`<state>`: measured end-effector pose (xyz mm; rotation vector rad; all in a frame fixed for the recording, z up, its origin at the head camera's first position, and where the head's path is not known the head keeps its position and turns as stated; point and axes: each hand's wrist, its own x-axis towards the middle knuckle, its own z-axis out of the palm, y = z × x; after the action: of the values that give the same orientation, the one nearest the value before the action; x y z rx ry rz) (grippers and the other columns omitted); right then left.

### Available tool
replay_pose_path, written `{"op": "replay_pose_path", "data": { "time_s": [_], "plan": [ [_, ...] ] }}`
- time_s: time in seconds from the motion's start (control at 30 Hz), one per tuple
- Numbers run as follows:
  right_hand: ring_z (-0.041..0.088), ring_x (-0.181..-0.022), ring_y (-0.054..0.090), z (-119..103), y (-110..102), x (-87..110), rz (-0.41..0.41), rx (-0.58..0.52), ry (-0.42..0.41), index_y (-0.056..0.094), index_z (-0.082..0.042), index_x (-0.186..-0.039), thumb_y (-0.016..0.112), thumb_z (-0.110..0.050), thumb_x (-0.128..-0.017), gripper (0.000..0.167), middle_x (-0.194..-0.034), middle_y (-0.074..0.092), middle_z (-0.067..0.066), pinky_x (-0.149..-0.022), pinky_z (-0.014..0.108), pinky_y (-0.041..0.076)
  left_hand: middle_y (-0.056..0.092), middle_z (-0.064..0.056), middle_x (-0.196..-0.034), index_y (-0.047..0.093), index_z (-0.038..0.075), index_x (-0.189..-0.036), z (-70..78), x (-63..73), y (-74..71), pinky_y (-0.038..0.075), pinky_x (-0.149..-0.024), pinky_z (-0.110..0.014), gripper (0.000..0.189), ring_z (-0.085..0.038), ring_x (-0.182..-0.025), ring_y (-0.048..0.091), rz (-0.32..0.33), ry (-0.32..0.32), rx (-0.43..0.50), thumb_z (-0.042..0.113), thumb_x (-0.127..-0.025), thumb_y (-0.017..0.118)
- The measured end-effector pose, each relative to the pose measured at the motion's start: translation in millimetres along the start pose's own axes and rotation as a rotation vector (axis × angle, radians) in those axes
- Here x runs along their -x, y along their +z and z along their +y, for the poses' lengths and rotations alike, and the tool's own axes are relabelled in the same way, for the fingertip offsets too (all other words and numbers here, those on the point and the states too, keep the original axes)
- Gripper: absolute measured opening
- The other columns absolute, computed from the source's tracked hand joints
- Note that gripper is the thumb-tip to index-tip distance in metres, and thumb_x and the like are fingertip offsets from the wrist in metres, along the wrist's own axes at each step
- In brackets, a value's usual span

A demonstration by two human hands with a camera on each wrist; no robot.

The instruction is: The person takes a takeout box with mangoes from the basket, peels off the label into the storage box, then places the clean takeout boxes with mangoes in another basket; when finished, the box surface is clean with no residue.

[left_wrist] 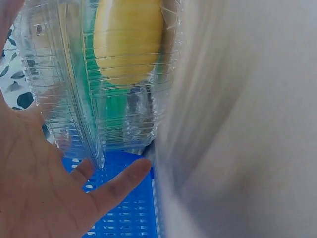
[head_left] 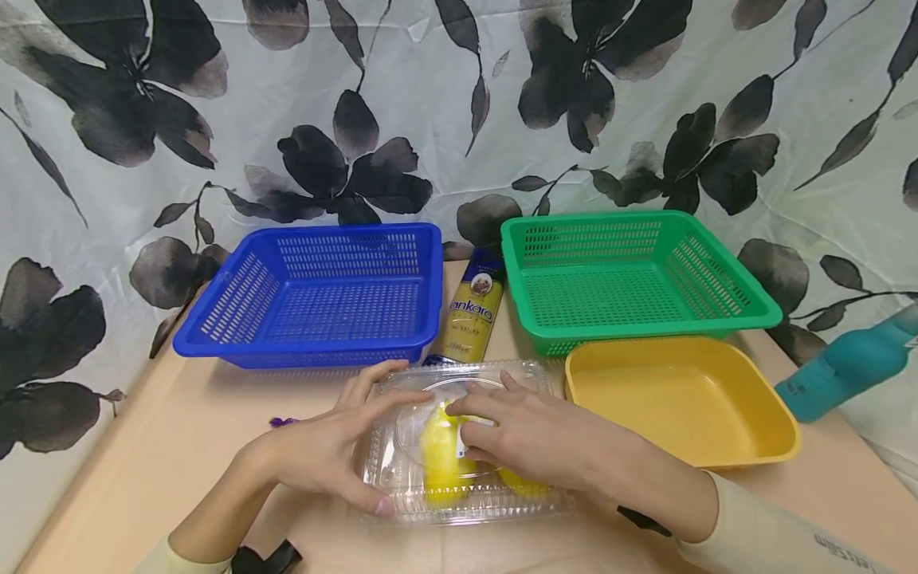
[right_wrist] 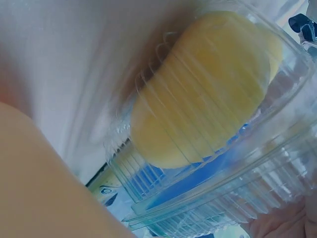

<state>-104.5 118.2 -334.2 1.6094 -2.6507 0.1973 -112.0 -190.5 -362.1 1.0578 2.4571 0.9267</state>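
Observation:
A clear plastic clamshell box (head_left: 402, 478) lies on the table in front of me, its lid over the base. Inside are two smooth, elongated yellow fruits (head_left: 443, 462), one of them (right_wrist: 198, 94) close to the wall in the right wrist view. My left hand (head_left: 323, 446) spans the box's left side, thumb at the front corner and fingers toward the back edge. In the left wrist view its fingers (left_wrist: 121, 183) spread beside the ribbed wall. My right hand (head_left: 519, 430) rests on the lid with bent, loose fingers, partly covering the second fruit and a white label.
Behind the box stand a blue basket (head_left: 323, 351) and a green basket (head_left: 645, 327). Between them lies a yellow and blue pasta packet (head_left: 469, 319). A yellow tub (head_left: 681, 399) and a teal bottle (head_left: 839, 371) are to the right. A small purple item (head_left: 282, 422) lies near my left wrist.

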Motion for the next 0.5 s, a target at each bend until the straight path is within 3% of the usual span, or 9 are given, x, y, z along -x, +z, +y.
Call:
{"op": "replay_pose_path", "data": {
  "time_s": [0.27,0.4,0.5],
  "plan": [
    [0.022,-0.144,0.047,-2.0,2.0,-1.1,-0.057,-0.016,0.027,0.065,-0.024,-0.107,0.057,-0.03,-0.107,0.01,-0.152,0.051,-0.005,-0.113,0.061,0.039,-0.007,-0.008,-0.17,0.015,0.044,-0.163,-2.5,0.9,4.3,0.02,-0.099,-0.09,0.126,-0.046,-0.152,-0.003,0.006,-0.103,0.057,0.051,-0.064,0.094],
    [0.02,-0.143,0.049,-0.9,1.0,-2.0,-0.052,-0.024,0.03,0.063,-0.024,-0.105,0.06,-0.023,-0.105,0.003,-0.15,0.052,-0.005,-0.112,0.06,0.04,0.002,-0.006,-0.168,0.015,0.039,-0.164,-6.4,2.2,6.3,0.022,-0.101,-0.088,0.131,-0.045,-0.152,0.005,0.054,-0.077,0.029,0.053,-0.061,0.094],
    [0.019,-0.143,0.048,0.8,-1.8,-3.2,-0.054,-0.056,0.05,0.061,-0.022,-0.119,0.057,-0.024,-0.107,0.013,-0.153,0.05,-0.004,-0.113,0.06,0.038,0.007,-0.004,-0.166,0.014,0.035,-0.165,-9.5,2.8,6.4,0.026,-0.102,-0.085,0.133,-0.044,-0.151,0.01,0.071,-0.053,0.029,0.052,-0.061,0.095]
  ]
}}
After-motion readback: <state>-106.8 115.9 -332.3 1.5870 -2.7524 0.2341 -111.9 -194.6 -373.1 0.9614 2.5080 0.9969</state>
